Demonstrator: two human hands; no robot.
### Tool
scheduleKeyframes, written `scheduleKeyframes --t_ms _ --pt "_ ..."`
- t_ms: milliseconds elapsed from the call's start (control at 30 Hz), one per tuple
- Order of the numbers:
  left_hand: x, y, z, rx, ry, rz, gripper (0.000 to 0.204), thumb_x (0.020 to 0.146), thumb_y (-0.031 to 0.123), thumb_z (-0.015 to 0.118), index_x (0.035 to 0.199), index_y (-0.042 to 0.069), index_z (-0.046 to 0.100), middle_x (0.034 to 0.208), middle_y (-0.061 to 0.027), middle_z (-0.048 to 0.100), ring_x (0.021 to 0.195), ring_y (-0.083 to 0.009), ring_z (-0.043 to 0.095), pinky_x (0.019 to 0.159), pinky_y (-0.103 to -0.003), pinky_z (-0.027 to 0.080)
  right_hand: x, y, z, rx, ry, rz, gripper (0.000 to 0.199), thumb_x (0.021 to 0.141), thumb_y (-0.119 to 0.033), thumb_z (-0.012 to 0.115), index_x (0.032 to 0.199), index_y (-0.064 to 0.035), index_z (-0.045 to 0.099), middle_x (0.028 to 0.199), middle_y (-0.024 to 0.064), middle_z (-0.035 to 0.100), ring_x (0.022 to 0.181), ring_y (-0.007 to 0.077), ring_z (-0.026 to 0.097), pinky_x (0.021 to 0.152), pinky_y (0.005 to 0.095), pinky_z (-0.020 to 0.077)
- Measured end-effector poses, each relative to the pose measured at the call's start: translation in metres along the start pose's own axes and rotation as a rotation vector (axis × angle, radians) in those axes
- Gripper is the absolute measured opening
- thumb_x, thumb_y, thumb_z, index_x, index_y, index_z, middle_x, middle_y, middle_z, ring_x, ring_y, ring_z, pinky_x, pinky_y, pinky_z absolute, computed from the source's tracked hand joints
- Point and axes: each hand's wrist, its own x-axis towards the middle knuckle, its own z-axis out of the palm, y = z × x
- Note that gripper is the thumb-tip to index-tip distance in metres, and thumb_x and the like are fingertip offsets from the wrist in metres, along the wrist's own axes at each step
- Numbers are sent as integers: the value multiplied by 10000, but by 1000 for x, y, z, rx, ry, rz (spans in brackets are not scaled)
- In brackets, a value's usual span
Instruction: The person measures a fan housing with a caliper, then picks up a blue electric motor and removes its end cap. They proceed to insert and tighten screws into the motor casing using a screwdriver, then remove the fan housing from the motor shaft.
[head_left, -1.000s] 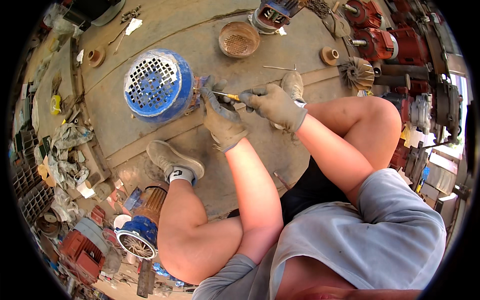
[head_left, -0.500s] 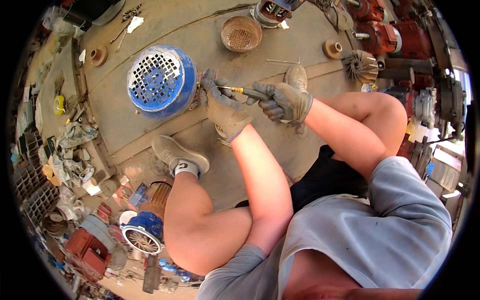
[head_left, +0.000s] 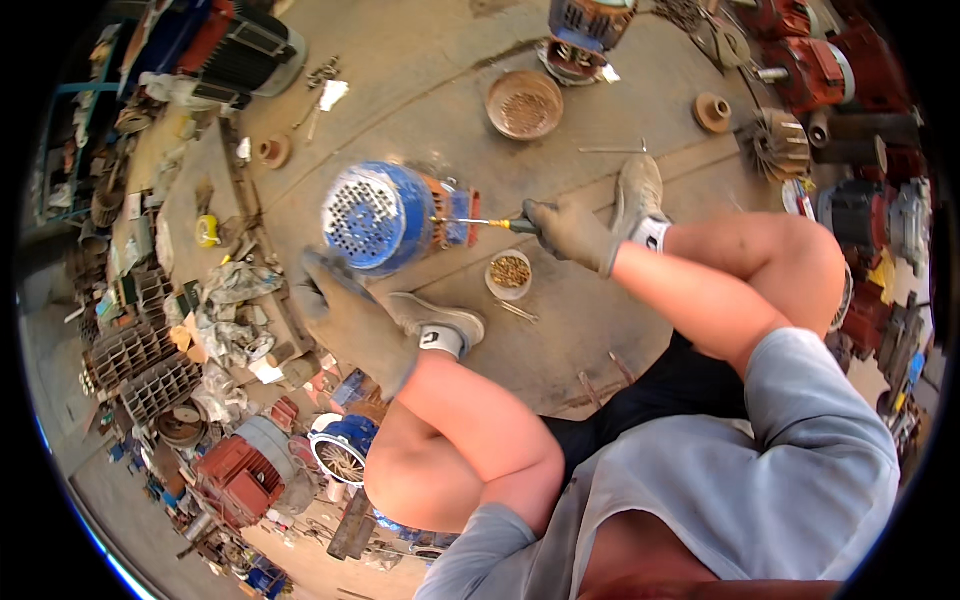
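- A dusty, tan, seamed floor (head_left: 540,360) carries everything in front of me, with clutter packed along its left and right edges.
- A person in a grey T-shirt (head_left: 700,470) and dark shorts sits near its close edge, legs apart.
- Several red metal motors (head_left: 805,75) crowd the floor's far right corner.
- The blue, drum-shaped motor cover with a perforated end (head_left: 375,220) lies on the floor between the shoes and the far edge, perforations facing left; joined to its right side is a rust-orange, ribbed motor body (head_left: 445,215).
- The left hand in a grey-brown work glove (head_left: 350,305) is beside the cover's near left side, slightly blurred, grip spread around nothing; I can't tell whether its fingertips touch.
- The right hand in a matching glove (head_left: 575,232) has its grip closed around a screwdriver's handle.
- Beyond, toward the far edge, sits a shallow, round, rust-brown dish (head_left: 524,80).
- Just nearer than the motor body stands a small white cup (head_left: 511,294) filled with tiny brass-coloured pieces.
- The dark-handled screwdriver with a slim metal shaft (head_left: 505,224) points left at the ribbed body; whether the tip touches, I can't tell.
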Motion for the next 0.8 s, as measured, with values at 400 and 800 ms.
scheduleKeyframes --t_ms 400,800 --pt "70 -13 72 977 -109 -5 859 1064 732 460 1455 -5 662 1414 -300 693 1317 -443 684 1116 -517 539 -4 -5 -8 203 -303 62 346 1067 -333 651 1274 -100 803 911 219 764 873 414 754 778 522 584" --pt "67 -16 66 981 -124 9 884 1058 764 423 1513 38 640 1472 -285 669 1361 -430 659 1152 -518 512 -5 -26 -11 -432 -2 -441 336 1040 -353 660 1107 -57 804 985 289 764 948 471 743 883 551 579"
